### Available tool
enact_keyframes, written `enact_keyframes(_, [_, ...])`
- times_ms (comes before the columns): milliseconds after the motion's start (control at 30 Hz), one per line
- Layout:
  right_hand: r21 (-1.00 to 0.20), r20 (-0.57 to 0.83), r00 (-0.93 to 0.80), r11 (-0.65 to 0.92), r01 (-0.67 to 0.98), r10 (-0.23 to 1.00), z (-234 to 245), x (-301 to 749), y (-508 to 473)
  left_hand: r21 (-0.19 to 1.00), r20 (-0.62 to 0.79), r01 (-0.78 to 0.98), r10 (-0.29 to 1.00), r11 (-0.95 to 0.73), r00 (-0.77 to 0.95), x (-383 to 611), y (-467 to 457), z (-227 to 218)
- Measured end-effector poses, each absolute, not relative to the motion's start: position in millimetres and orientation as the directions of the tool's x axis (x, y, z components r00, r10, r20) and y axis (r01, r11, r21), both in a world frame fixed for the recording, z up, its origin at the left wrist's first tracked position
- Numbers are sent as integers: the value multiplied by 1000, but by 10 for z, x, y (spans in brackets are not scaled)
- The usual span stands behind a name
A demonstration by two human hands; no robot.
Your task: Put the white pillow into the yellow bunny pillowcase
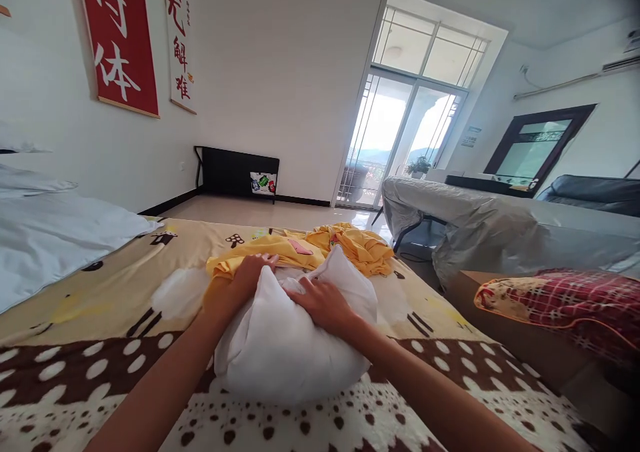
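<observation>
A plump white pillow sits on the patterned bedding in front of me, its far corners poking upward. My right hand presses into the pillow's top, fingers bent around a fold of it. Behind the near left corner, my left hand is closed at the edge of a crumpled yellow cloth with a pink print. Part of that hand is hidden by the pillow corner. More of the yellow cloth lies bunched beyond the pillow, and some passes beneath my left wrist.
Underneath is a beige and brown spotted blanket. White bedding lies at left. On the right, a red plaid folded textile rests on a cardboard box, near plastic-covered furniture. A black folded frame leans against the far wall.
</observation>
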State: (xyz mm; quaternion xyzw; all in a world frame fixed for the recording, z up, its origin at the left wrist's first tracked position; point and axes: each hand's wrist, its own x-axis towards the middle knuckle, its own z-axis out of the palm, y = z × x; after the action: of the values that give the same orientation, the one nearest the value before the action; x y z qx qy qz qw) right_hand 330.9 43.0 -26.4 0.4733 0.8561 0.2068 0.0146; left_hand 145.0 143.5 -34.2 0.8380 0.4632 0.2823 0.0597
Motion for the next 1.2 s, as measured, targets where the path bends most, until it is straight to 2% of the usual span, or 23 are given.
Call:
enact_keyframes(167, [400,164,-482,389,830,861,-195,3135,566,350,453,759,808,-550,377,1289,1483,-136])
enact_keyframes(400, [368,195,-413,324,871,890,-157,3053,747,492,485,749,854,-443,187,1359,1346,-18])
enact_keyframes(500, [364,228,-378,282,888,897,-183,3163,803,515,477,722,855,-461,205,1485,1234,27])
enact_keyframes(633, [356,274,-319,213,910,907,-264,3303,791,518,405,696,859,-497,312,1590,1147,77])
enact_keyframes(733, [342,309,-275,164,925,910,-337,3344,729,482,335,724,867,-494,369,1650,1098,116])
enact_keyframes(1033, [286,340,-169,70,956,925,-349,3362,684,253,85,834,870,-491,486,1876,841,323])
enact_keyframes(1200, [280,362,-185,82,956,914,-328,3370,566,123,128,893,899,-433,418,1921,701,192])
